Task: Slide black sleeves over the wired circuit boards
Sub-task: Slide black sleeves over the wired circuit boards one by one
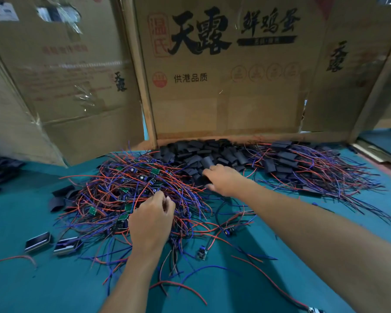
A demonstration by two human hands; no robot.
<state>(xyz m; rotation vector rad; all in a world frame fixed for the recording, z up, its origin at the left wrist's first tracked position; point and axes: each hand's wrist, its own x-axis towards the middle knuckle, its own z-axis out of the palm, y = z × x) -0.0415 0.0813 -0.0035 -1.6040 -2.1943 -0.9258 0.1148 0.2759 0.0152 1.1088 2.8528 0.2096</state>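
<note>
Left hand (pixel 150 219) fingers curled pinching wires in the wired circuit boards (pixel 131 190) tangle, right hand (pixel 222 179) fingers closing on a black sleeve (pixel 207 162), readying one of each to pair.

Fingertips of the right hand (pixel 224 180) vanish among black sleeves (pixel 203 154), the left hand (pixel 150 219) hides its fingers' hold, and both forearms leave the frame.

Both forearms are bare to the frame edge, the left hand (pixel 150 219) and right hand (pixel 224 180) ungloved.
</note>
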